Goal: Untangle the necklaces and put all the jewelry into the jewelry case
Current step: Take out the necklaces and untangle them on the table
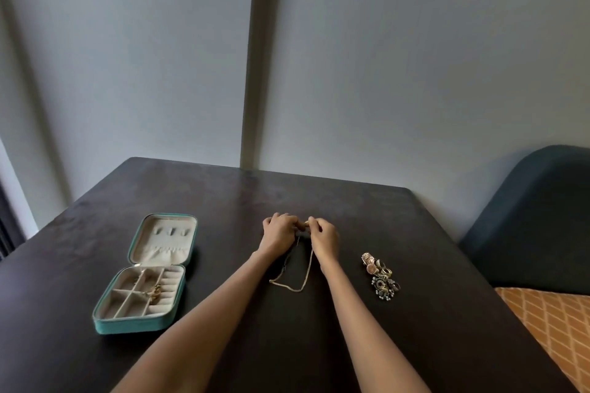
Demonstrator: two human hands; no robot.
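Both hands meet in the middle of the dark worktop (223,201). The left hand (277,231) and the right hand (324,238) each have curled fingers that pinch the top of the necklaces (297,268), right where the chains bunch up. From there a gold chain and a darker one hang down in a loop and lie on the worktop between the two arms. The chains look crossed near the top, so the untangling step seems to be the one going on now. The case (140,274) lies open to the left, well apart from the hands, with some gold bits already in its little boxes. A pile of jewelry (381,276) sits to the right, near the right arm, not yet put away. Next, the hands likely need to pull the two chains gently apart at the knot. A hard tug could make the knot tighter, so slow, small pulls would be best.
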